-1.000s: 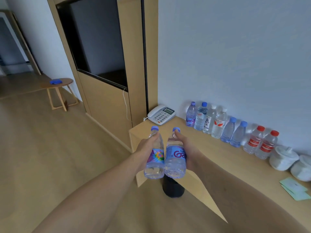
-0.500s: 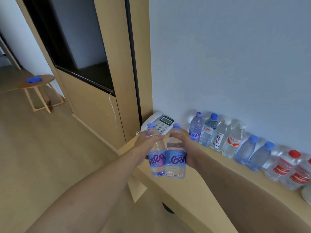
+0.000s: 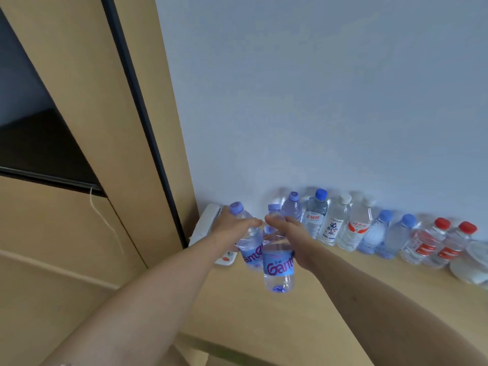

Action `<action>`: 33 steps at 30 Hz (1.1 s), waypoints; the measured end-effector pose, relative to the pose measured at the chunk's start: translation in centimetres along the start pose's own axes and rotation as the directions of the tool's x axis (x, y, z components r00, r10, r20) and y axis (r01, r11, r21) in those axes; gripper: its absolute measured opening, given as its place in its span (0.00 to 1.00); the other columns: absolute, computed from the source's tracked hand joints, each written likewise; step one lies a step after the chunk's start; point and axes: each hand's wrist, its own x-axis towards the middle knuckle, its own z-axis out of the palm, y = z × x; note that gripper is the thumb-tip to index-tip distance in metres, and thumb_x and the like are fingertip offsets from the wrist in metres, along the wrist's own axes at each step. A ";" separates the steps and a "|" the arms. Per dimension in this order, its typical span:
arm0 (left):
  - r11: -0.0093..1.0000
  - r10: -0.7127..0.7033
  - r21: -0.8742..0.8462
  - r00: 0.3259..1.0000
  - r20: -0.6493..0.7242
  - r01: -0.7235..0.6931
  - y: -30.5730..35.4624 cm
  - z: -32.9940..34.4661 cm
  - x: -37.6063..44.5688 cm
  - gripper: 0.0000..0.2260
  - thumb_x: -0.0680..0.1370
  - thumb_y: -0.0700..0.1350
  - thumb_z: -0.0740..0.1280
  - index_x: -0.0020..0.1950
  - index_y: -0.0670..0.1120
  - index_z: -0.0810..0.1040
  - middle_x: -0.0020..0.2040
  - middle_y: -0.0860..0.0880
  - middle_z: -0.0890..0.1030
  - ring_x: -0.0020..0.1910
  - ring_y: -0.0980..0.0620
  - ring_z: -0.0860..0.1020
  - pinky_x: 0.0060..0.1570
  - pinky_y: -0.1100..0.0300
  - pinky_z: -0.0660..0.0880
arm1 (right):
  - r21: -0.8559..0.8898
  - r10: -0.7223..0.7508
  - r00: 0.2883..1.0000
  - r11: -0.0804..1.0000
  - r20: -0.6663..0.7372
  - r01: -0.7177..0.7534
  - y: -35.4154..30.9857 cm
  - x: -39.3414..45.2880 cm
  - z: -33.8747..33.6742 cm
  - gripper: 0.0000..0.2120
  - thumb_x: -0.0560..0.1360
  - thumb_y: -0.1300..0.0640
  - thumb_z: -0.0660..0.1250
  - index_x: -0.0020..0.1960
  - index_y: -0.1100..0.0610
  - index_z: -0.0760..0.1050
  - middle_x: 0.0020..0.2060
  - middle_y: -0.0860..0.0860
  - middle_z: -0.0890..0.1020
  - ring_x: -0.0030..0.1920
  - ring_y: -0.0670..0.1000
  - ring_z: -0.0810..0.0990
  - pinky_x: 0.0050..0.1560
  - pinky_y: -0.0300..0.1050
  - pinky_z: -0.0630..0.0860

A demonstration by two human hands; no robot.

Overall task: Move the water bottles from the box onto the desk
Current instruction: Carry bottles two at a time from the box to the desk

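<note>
I have one bottle in each hand, carried side by side over the desk (image 3: 330,299) so both can go down in one trip. My left hand (image 3: 232,228) wraps its fingers round the shoulder of the left bottle (image 3: 249,245), just under the lilac cap, and that bottle tilts a little, its base swinging toward me. My right hand (image 3: 287,233) grips the right bottle (image 3: 278,268) the same way, high on the neck, which leaves the body hanging free with its base clear of the wood. The two bottles touch or nearly touch at the labels. Along the wall stands a row of bottles (image 3: 369,228) already set down, packed shoulder to shoulder, so I judge the open spot is at the row's left end, between it and the white telephone (image 3: 208,228). Holding high keeps my knuckles out of the neighbours when I lower them. The box is not in view.
</note>
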 end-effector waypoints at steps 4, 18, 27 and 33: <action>0.996 0.023 0.081 0.998 0.056 -0.027 0.5 0.1 3.4 0.25 0.68 0.56 0.79 0.59 0.50 0.73 0.55 0.46 0.79 0.53 0.44 0.82 0.46 0.46 0.85 | -0.018 -0.025 0.992 1.000 -0.120 0.023 0.4 1.1 0.2 0.20 0.66 0.48 0.79 0.55 0.53 0.81 0.52 0.55 0.85 0.55 0.58 0.83 0.38 0.47 0.83; 0.969 0.056 0.235 0.995 0.077 -0.073 1.9 6.8 11.3 0.18 0.72 0.59 0.74 0.48 0.46 0.84 0.47 0.44 0.85 0.50 0.43 0.83 0.52 0.49 0.82 | -0.162 -0.083 0.982 0.985 -0.170 0.055 1.4 5.7 -3.7 0.19 0.64 0.56 0.79 0.55 0.52 0.82 0.50 0.56 0.86 0.52 0.54 0.84 0.56 0.51 0.79; 0.946 0.045 0.324 0.998 -0.050 -0.026 2.6 9.0 14.3 0.19 0.70 0.62 0.74 0.45 0.47 0.83 0.42 0.47 0.82 0.47 0.43 0.81 0.43 0.58 0.73 | -0.150 -0.068 0.980 0.988 -0.185 0.040 1.3 8.3 -5.1 0.16 0.65 0.58 0.81 0.51 0.49 0.83 0.46 0.52 0.87 0.47 0.49 0.85 0.45 0.40 0.77; 0.976 0.023 0.217 0.996 -0.081 -0.005 2.7 9.5 15.4 0.18 0.68 0.62 0.76 0.34 0.50 0.77 0.33 0.52 0.78 0.33 0.54 0.76 0.33 0.61 0.70 | -0.165 -0.078 0.980 0.985 -0.185 0.047 1.3 8.7 -4.9 0.18 0.65 0.61 0.81 0.52 0.52 0.82 0.48 0.54 0.87 0.52 0.55 0.85 0.55 0.50 0.81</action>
